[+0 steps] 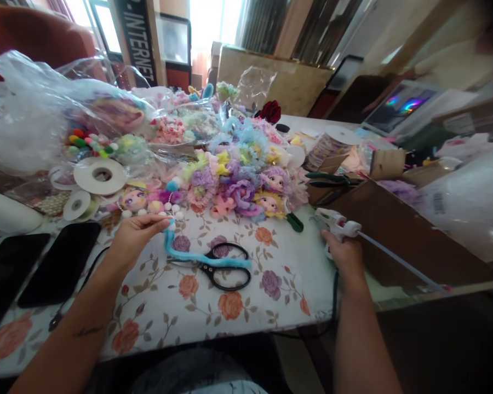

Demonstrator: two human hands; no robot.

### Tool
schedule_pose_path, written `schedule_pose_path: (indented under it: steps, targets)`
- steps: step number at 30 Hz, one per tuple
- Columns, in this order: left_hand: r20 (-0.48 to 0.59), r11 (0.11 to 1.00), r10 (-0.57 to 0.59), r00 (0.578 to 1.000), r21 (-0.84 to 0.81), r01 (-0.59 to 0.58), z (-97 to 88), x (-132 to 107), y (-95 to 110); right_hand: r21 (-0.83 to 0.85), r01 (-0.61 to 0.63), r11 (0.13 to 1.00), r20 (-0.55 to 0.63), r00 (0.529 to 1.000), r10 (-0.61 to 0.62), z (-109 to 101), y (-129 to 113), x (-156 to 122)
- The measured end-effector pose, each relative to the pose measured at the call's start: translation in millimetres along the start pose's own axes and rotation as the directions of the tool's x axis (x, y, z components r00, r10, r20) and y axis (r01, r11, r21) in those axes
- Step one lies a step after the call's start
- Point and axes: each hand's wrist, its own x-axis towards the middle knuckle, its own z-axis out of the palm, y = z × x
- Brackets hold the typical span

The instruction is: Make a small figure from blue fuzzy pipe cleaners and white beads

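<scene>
My left hand (137, 236) pinches one end of a fuzzy light-blue pipe cleaner (189, 255) between thumb and fingertips. The strip hangs from those fingers, bends, and runs to the right across a pair of black-handled scissors (219, 269) lying on the floral tablecloth (246, 306). At the right, my right hand (347, 256) is wrapped around a white hot glue gun (334, 223), its nozzle pointing left. A long translucent glue stick (398, 260) sticks out of the gun's back. Its dark cord drops toward the table edge.
Doll heads and pastel scrunchie-like pieces (242, 189) pile up behind my hands. Two black phones (61, 265) lie at the left near a white ribbon spool (99, 175). Plastic bags (28, 120) stand behind. Green-handled pliers (332, 179) rest by a brown cardboard box (411, 241).
</scene>
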Motion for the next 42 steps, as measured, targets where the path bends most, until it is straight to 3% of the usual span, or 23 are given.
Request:
schedule_pose_path:
  steps: [3, 6, 8, 10, 12, 13, 15, 19, 21, 24, 28, 33, 35, 38, 40, 42]
  targets:
    - [0.005, 1.0, 0.008, 1.0, 0.005, -0.008, -0.5, 0.3, -1.0, -0.104, -0.078, 0.992, 0.083, 0.993, 0.086, -13.9, -4.8, -14.7]
    - [0.016, 1.0, 0.021, 1.0, 0.01, -0.021, -0.3, -0.5, 0.1, -0.311, -0.096, 0.946, 0.161, 0.975, 0.152, -35.6, -14.3, -45.0]
    - [0.025, 0.999, 0.036, 0.999, 0.008, -0.036, 0.5, -2.0, 2.4, -0.35, -0.124, 0.929, 0.087, 0.983, 0.164, -46.1, -29.4, -68.7]
    - [0.021, 0.998, 0.057, 0.998, 0.011, -0.058, 1.7, -3.6, 5.2, -0.181, -0.057, 0.982, -0.09, 0.995, 0.041, -48.9, -55.7, -90.6]
    - [0.007, 0.997, 0.08, 0.997, -0.008, -0.08, 3.1, -4.7, 7.1, 0.114, 0.123, 0.986, -0.077, 0.99, -0.115, -44.8, -92.6, -108.7]
    - [-0.003, 0.995, 0.093, 0.996, -0.027, -0.093, 3.7, -5.0, 7.7, 0.279, 0.19, 0.941, 0.019, 0.979, -0.203, -41.0, -113.6, -116.2]
    - [-0.026, 0.992, 0.114, 0.993, -0.058, -0.115, 4.7, -5.2, 8.1, 0.511, 0.29, 0.809, 0.135, 0.903, -0.408, -32.6, -156.4, -127.7]
    - [-0.091, 0.987, 0.122, 0.988, -0.098, -0.131, 6.3, -4.5, 8.5, 0.699, 0.339, 0.63, 0.243, 0.715, -0.655, -16.9, -227.1, -140.5]
    - [-0.114, 0.982, 0.118, 0.986, -0.136, -0.133, 6.8, -4.0, 8.6, 0.737, 0.339, 0.584, 0.241, 0.676, -0.696, -7.4, -251.0, -144.4]
    - [-0.124, 0.974, 0.115, 0.986, -0.181, -0.137, 6.8, -4.0, 9.5, 0.804, 0.267, 0.531, 0.249, 0.661, -0.708, 11.9, -274.2, -151.3]
    - [-0.126, 0.975, 0.112, 0.986, -0.176, -0.133, 7.3, -6.2, 13.0, 0.886, 0.04, 0.461, 0.31, 0.689, -0.656, 36.3, -287.1, -164.1]
    - [-0.119, 0.978, 0.129, 0.984, -0.147, -0.146, 10.2, -9.3, 14.3, 0.911, -0.013, 0.413, 0.288, 0.736, -0.613, 45.3, -284.4, -175.9]
    - [-0.112, 0.979, 0.145, 0.983, -0.128, -0.159, 10.9, -9.6, 12.5, 0.903, 0.055, 0.425, 0.248, 0.743, -0.622, 44.8, -280.0, -177.2]
    - [-0.079, 0.976, 0.177, 0.981, -0.116, -0.185, 10.9, -8.6, 7.9, 0.798, 0.351, 0.489, 0.097, 0.727, -0.68, 44.3, -273.2, -176.6]
    - [-0.059, 0.975, 0.19, 0.98, -0.109, -0.196, 10.4, -7.4, 4.3, 0.631, 0.607, 0.482, -0.076, 0.668, -0.741, 44.6, -270.3, -175.2]
    - [-0.049, 0.977, 0.186, 0.981, -0.096, -0.19, 9.9, -6.2, 1.2, 0.422, 0.793, 0.44, -0.246, 0.568, -0.786, 44.9, -269.0, -173.5]
